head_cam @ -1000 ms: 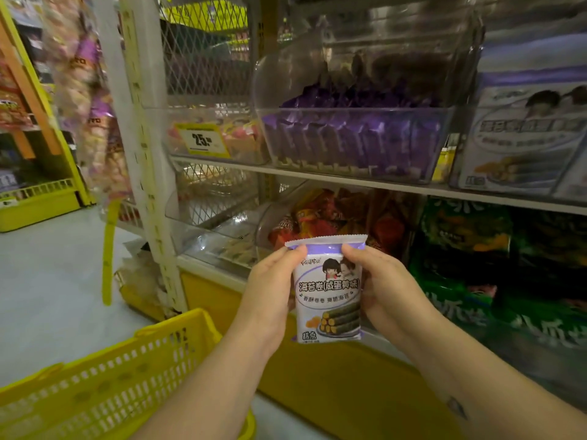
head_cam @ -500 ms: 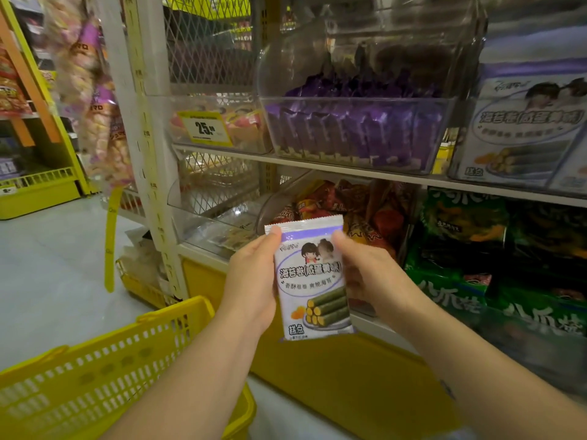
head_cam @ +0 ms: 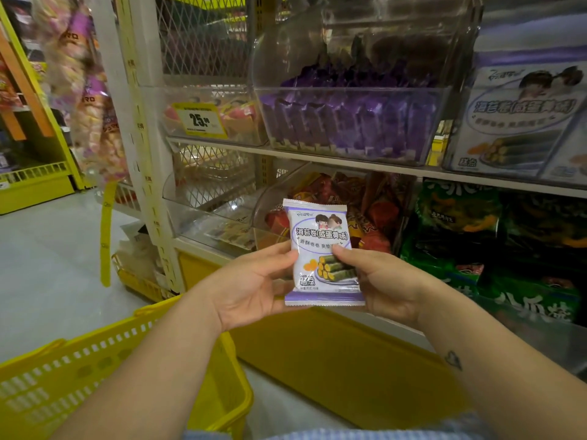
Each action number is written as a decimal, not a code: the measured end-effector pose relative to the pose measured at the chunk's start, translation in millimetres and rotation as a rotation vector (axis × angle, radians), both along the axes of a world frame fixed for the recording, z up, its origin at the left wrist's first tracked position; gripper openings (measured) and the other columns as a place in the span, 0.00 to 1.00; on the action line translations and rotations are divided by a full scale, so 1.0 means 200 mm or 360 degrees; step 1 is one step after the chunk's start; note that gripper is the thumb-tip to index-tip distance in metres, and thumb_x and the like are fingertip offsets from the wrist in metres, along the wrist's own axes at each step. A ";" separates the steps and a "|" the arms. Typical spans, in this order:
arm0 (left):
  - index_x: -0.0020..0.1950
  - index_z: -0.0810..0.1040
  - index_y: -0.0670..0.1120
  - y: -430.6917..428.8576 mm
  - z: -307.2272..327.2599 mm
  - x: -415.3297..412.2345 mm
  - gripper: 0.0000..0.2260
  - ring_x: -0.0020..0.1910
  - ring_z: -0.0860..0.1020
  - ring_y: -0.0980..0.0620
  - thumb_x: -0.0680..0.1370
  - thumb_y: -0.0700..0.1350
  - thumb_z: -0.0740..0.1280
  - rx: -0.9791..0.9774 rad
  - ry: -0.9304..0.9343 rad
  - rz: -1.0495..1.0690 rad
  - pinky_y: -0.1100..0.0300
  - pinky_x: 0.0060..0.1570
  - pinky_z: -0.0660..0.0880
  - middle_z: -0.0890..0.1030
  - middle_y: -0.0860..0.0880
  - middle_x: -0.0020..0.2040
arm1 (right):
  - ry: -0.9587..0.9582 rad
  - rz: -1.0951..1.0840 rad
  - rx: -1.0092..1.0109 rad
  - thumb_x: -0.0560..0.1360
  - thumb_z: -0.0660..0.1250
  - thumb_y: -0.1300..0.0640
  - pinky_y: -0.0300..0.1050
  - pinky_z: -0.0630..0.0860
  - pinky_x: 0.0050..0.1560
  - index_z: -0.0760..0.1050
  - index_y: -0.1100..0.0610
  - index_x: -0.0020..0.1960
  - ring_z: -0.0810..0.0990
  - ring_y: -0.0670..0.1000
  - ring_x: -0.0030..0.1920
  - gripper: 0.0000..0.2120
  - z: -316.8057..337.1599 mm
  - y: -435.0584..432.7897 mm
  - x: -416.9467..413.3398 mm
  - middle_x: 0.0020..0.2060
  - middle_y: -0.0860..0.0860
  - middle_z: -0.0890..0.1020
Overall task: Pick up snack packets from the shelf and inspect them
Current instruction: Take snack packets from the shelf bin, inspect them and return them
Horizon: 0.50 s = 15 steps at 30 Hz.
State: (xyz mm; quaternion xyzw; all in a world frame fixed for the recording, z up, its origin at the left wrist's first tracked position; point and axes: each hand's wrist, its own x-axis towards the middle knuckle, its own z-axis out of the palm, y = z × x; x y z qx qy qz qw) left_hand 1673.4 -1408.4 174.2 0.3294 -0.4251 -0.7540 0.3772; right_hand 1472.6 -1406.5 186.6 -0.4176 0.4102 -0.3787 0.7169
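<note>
Below the shelf [head_cam: 317,155] edge, left hand [head_cam: 251,287] and right hand [head_cam: 384,281] both grip purple-white snack packet [head_cam: 320,236] upright. Yellow basket [head_cam: 95,369] sits lower left

Retail shop, snack aisle. Indicators: a shelf [head_cam: 349,161] carrying clear plastic bins [head_cam: 349,89] of purple snack packets [head_cam: 349,128], a yellow price tag [head_cam: 198,120] reading 25, and a yellow shopping basket [head_cam: 63,392].

The packet [head_cam: 320,252] is white with purple edges (green rolls printed at 6 o'clock); the basket [head_cam: 95,369] is yellow, with small holes.
</note>
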 end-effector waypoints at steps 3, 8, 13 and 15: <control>0.60 0.81 0.48 -0.01 -0.01 -0.01 0.14 0.48 0.83 0.47 0.76 0.42 0.66 -0.0001 0.0003 0.0100 0.52 0.42 0.83 0.83 0.42 0.58 | -0.0041 0.0041 -0.0023 0.79 0.61 0.53 0.50 0.83 0.46 0.78 0.62 0.57 0.85 0.55 0.47 0.15 0.01 0.00 0.00 0.52 0.60 0.84; 0.65 0.74 0.56 0.00 -0.05 -0.11 0.15 0.40 0.84 0.56 0.83 0.41 0.60 -0.0282 -0.0466 0.0527 0.55 0.39 0.80 0.86 0.55 0.46 | -0.0025 0.0087 -0.0223 0.79 0.63 0.55 0.44 0.82 0.38 0.76 0.53 0.62 0.84 0.55 0.52 0.12 0.03 0.02 0.00 0.55 0.57 0.84; 0.67 0.69 0.64 0.05 -0.06 -0.17 0.18 0.38 0.82 0.65 0.77 0.60 0.61 -0.0404 -0.0582 0.0223 0.62 0.41 0.73 0.83 0.61 0.49 | 0.0183 0.0002 -0.0444 0.77 0.66 0.59 0.50 0.82 0.47 0.73 0.50 0.61 0.85 0.55 0.49 0.13 0.00 0.02 0.02 0.51 0.57 0.85; 0.69 0.68 0.66 0.05 -0.07 -0.15 0.28 0.42 0.81 0.64 0.69 0.66 0.63 -0.0417 -0.0588 0.0099 0.57 0.46 0.71 0.83 0.59 0.52 | 0.0195 -0.0010 -0.0490 0.75 0.69 0.60 0.47 0.83 0.42 0.74 0.52 0.60 0.85 0.52 0.43 0.15 0.01 0.03 0.02 0.49 0.56 0.85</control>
